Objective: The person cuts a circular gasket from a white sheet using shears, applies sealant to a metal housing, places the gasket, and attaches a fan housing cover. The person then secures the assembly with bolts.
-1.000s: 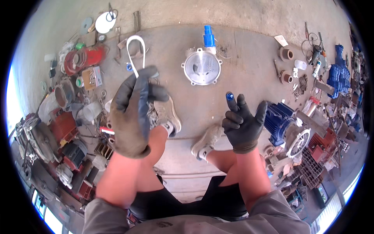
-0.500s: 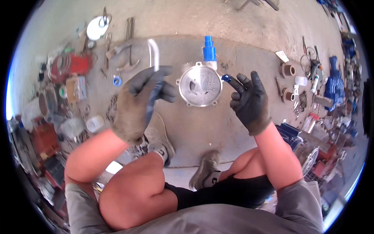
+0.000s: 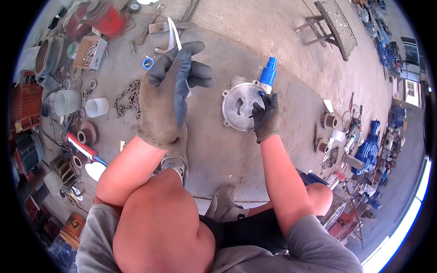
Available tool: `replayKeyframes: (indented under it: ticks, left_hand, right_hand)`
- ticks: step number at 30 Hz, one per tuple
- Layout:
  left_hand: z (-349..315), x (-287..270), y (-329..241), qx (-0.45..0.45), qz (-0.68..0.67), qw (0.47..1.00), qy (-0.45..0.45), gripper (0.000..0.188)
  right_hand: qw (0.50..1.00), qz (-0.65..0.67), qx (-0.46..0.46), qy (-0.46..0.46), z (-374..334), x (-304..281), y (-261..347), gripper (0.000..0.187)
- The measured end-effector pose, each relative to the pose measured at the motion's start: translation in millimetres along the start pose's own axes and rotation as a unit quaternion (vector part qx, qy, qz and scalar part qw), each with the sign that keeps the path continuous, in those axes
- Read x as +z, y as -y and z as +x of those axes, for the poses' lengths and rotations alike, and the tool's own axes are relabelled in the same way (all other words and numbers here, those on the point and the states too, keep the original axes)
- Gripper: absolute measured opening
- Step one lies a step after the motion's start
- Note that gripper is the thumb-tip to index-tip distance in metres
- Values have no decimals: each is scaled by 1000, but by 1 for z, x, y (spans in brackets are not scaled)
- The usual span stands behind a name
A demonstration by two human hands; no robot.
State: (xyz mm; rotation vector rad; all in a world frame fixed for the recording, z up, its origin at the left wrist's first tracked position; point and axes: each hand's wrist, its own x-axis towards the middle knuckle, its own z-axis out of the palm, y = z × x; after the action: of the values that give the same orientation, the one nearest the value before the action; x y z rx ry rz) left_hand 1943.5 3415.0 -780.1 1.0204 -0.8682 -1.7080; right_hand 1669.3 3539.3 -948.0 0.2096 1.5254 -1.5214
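Observation:
My gloved left hand (image 3: 175, 86) is closed around a thin, curved white strip-like piece (image 3: 173, 34), which sticks up past the fingers; a flattened tube seen edge-on is possible, but I cannot tell. A round silver metal cover (image 3: 233, 99) with lugs on its rim and a dark slot lies on the floor. At its upper right stands a stepped bright-blue cylinder (image 3: 268, 72). My gloved right hand (image 3: 266, 116) is over the cover's right edge, fingers partly bent and apart. A small dark-blue blob (image 3: 261, 93) shows at a fingertip, close to the rim; whether it touches the metal is unclear.
A blue ring (image 3: 148, 63), hammer (image 3: 170, 26), chain (image 3: 126, 99) and white cup (image 3: 97, 107) lie left. A box of bolts (image 3: 91, 52) is farther out. Rust-brown rings (image 3: 329, 120) and a ribbed blue housing (image 3: 368, 146) sit right. A low stool (image 3: 334, 32) stands far right.
My right hand has moved left onto the cover's right side, carrying the blue blob at its fingertip. The left hand still grips the white piece. The view has turned, shifting the floor items.

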Motion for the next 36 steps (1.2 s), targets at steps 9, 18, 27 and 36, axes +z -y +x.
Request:
replayKeyframes:
  ticks: [9,18,27,36]
  left_hand:
    - [1,-18,-4,29,-31,999,-25,41]
    - [3,-25,2,4,-15,1000,-24,40]
    - [6,-20,-1,-9,-47,998,-33,39]
    - [-6,-24,-9,-2,29,999,-24,40]
  right_hand:
    - [995,-89,-43,-22,-4,22,-1,50]
    - [990,-93,-101,-44,-11,46,-17,44]
    - [917,-367,-145,64,-16,50,-49,37]
    - [701,-612,-230,284,-39,-9,-48,29]
